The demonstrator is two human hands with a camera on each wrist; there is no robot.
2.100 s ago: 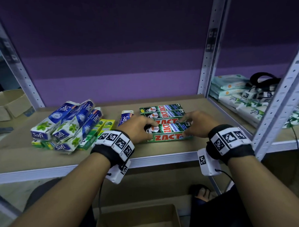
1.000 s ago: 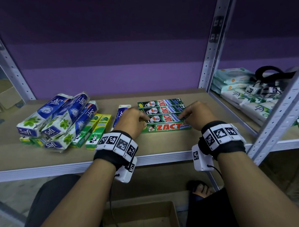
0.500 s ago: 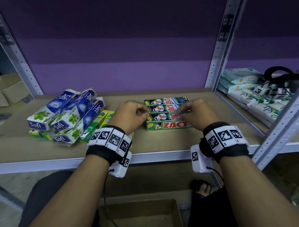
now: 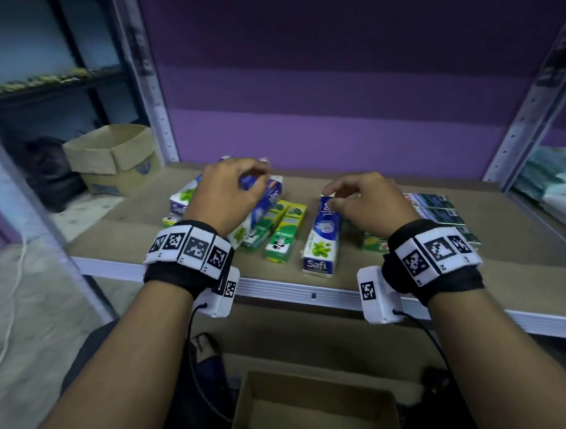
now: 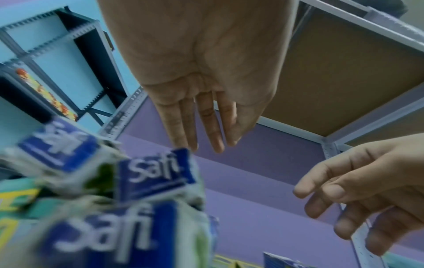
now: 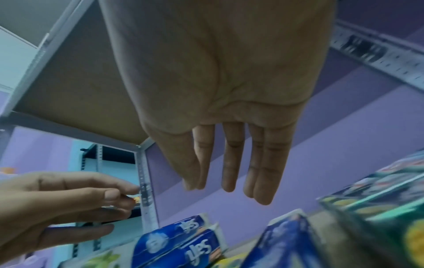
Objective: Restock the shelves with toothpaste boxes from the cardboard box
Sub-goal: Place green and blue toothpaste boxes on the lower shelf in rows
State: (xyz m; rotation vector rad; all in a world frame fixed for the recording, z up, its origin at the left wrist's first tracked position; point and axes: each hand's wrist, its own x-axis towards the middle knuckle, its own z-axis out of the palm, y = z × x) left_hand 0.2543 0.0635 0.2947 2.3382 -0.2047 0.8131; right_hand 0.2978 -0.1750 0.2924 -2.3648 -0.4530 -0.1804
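Both hands are hovering over the shelf (image 4: 368,275) with fingers loosely curled and nothing gripped: the right hand (image 4: 368,204) is hanging just above the far end of the lone Safi box (image 4: 321,238), while the left hand (image 4: 229,194) is hanging over the Safi pile (image 4: 258,209) to that box's left. The lone Safi box is lying flat with its long axis running front to back, near end at the shelf's front edge, so the right hand is the nearer one, probably reaching first. The green boxes (image 4: 285,233) are lying between it and the pile.
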